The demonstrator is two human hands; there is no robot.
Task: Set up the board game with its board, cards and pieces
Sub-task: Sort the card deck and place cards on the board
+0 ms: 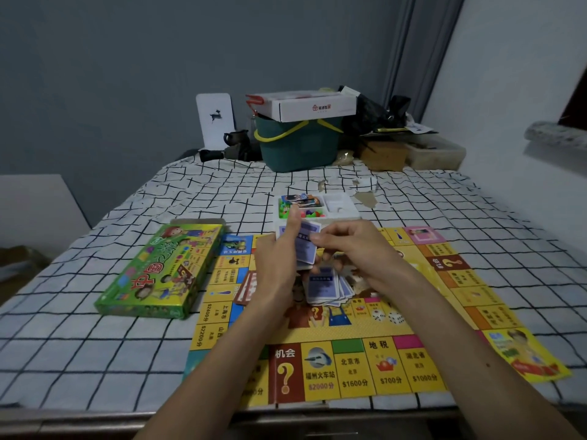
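Observation:
The yellow game board (349,360) lies flat on the checked tablecloth. My left hand (276,265) grips a stack of blue-backed cards (305,246) above the board's middle. My right hand (352,249) pinches the front card of that stack at its top edge. Under both hands a fanned pile of blue cards (330,287) rests on the board, and a red-backed pile (246,289) lies to its left, partly hidden by my left wrist. Two white dice (386,316) sit on the board. A white plastic tray (317,206) holding cards and coloured pieces stands behind the board.
The green game box (158,268) lies left of the board. At the back of the table stand a green bucket (298,147) with a white carton on top, a white panel (216,120), dark bags and a brown box. Paper scraps (365,188) lie behind the tray.

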